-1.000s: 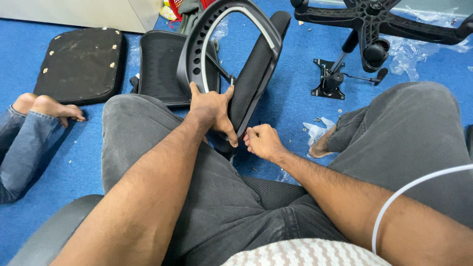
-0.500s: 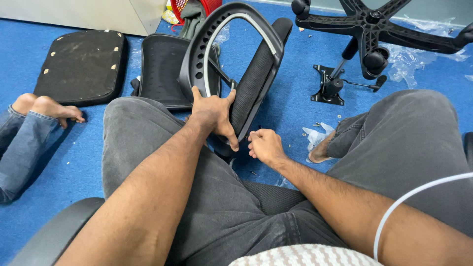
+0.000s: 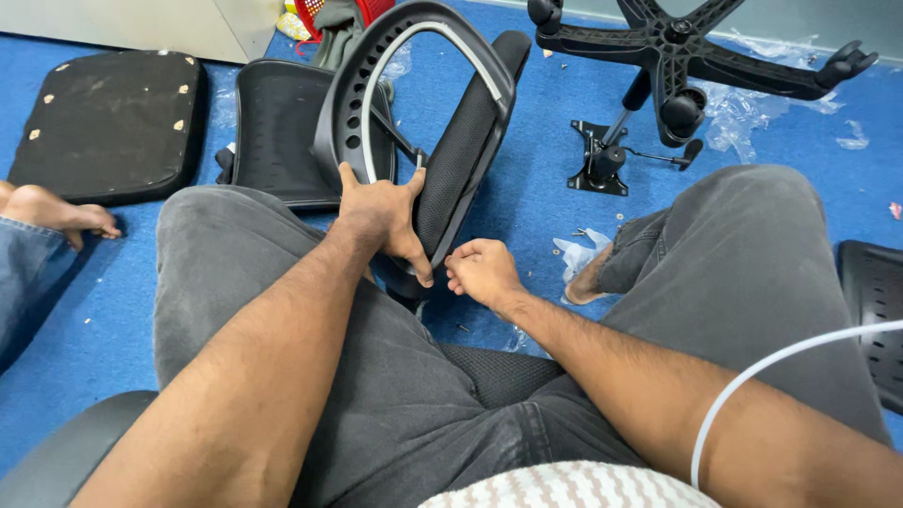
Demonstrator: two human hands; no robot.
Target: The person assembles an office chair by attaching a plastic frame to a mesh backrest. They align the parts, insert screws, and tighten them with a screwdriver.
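Presently, a black mesh chair backrest with grey curved frame [image 3: 442, 141] is gripped near its base by the left hand [image 3: 381, 216]; the right hand [image 3: 482, 271] is curled beside it (contents unseen). Star-shaped black wheeled base [image 3: 677, 47] and black seat pad [image 3: 103, 122] lie unattached.

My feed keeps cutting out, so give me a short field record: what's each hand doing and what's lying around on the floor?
left hand: grips chair back frame, held upright against the knee
right hand: loosely curled at the frame's lower end; contact unclear
floor ahead: wheeled chair base, metal bracket
floor left: seat pad, mesh panel
far left: another person's bare foot
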